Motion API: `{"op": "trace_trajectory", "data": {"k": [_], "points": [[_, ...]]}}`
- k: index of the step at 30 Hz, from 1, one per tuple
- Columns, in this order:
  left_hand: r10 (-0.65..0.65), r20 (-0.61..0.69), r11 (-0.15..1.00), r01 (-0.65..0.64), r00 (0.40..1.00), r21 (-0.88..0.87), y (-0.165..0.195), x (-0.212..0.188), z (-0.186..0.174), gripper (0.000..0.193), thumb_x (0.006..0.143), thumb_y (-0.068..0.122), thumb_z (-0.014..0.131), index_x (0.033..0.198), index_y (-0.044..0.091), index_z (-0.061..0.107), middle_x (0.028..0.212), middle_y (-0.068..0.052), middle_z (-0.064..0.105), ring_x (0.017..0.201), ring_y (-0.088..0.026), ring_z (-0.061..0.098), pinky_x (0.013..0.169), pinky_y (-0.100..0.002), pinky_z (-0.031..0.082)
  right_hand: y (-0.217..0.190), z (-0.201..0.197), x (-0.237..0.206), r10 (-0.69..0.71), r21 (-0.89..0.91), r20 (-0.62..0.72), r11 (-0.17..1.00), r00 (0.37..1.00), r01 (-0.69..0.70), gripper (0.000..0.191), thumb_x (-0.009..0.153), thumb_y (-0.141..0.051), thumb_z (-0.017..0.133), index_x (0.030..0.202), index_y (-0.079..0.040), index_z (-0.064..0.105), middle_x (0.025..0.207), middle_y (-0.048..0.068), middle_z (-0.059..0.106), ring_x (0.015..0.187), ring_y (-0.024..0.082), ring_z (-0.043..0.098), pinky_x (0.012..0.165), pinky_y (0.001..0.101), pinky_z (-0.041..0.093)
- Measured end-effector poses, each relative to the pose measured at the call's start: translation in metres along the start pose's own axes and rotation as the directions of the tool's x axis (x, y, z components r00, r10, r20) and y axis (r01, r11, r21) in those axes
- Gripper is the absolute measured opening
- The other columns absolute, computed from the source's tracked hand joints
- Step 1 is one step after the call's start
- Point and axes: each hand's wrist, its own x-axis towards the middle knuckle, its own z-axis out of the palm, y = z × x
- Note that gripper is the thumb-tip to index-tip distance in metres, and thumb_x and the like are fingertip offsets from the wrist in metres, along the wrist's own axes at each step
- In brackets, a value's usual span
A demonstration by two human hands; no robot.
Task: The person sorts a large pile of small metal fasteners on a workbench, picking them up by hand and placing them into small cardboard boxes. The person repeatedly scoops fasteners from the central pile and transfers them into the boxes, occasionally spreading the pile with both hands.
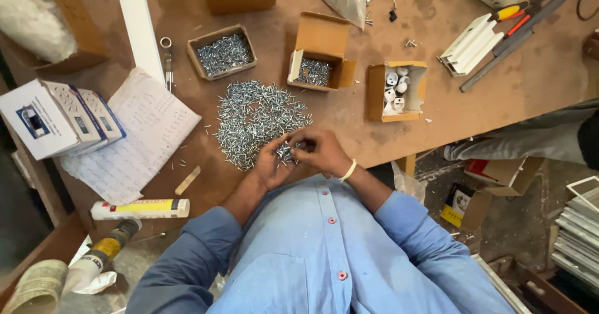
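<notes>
Screws [259,117] are heaped in a broad silver pile on the brown worktable [499,89], and the near edge of that pile lies directly under and just beyond the fingertips of both hands. The left hand [269,164] is cupped palm-up, its fingers curled loosely round a small cluster of screws; the right hand [321,152] is brought against it from the other side, fingertips pinched together on the same cluster. How many screws are pinched cannot be told, and no single long axis can be read, since the pieces lie crossed in every direction. Most of the heap spreads away from the fingers and toward the left hand's side, so the left hand is the nearer of the two to the bulk of it. Farther beyond the fingertips, an open cardboard box of screws [223,53] and a second, flapped box [318,64] are set well apart from the hands.
</notes>
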Motion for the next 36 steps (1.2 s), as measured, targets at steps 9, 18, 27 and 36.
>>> {"op": "trace_trajectory", "data": {"k": [9,18,27,36], "points": [[0.001,-0.031,0.998,0.001,1.0,0.065,0.009,-0.003,0.015,0.043,0.105,0.026,0.05,0.137,-0.001,0.061,0.128,-0.013,0.065,0.121,-0.025,0.062,0.116,-0.043,0.046,0.029,-0.022,-0.004,0.165,0.908,0.271,0.282,0.948,-0.308,0.02,0.099,-0.013,0.051,0.106,0.002,0.063,0.099,0.012,0.064,0.078,0.016,0.06,0.06,0.0219,0.047],[-0.026,-0.059,0.993,0.033,0.998,0.112,0.007,-0.001,-0.003,0.05,0.104,0.029,0.046,0.142,-0.004,0.055,0.144,-0.016,0.06,0.136,-0.029,0.055,0.12,-0.043,0.04,0.066,-0.036,0.013,0.469,0.749,0.101,0.545,0.877,-0.377,0.021,0.104,-0.015,0.051,0.116,-0.001,0.061,0.105,0.009,0.063,0.079,0.013,0.059,0.063,0.0215,0.045],[-0.012,-0.043,0.996,0.015,0.999,0.087,0.004,-0.011,-0.022,0.051,0.104,0.029,0.046,0.142,-0.004,0.053,0.148,-0.019,0.056,0.141,-0.03,0.051,0.123,-0.045,0.037,0.001,-0.09,0.079,0.166,0.507,-0.302,0.862,0.939,0.01,0.034,0.095,0.01,0.049,0.127,0.008,0.06,0.127,0.021,0.068,0.117,0.024,0.072,0.1,0.0297,0.061],[-0.002,-0.019,0.998,0.003,1.0,0.064,0.004,-0.013,-0.022,0.05,0.105,0.028,0.046,0.141,-0.004,0.054,0.148,-0.019,0.056,0.141,-0.03,0.051,0.123,-0.044,0.038,-0.012,-0.093,0.106,0.073,0.088,-0.476,0.996,0.876,-0.035,0.016,0.093,0.003,0.067,0.107,0.008,0.072,0.097,0.011,0.077,0.088,0.016,0.078,0.076,0.0246,0.063]]}}
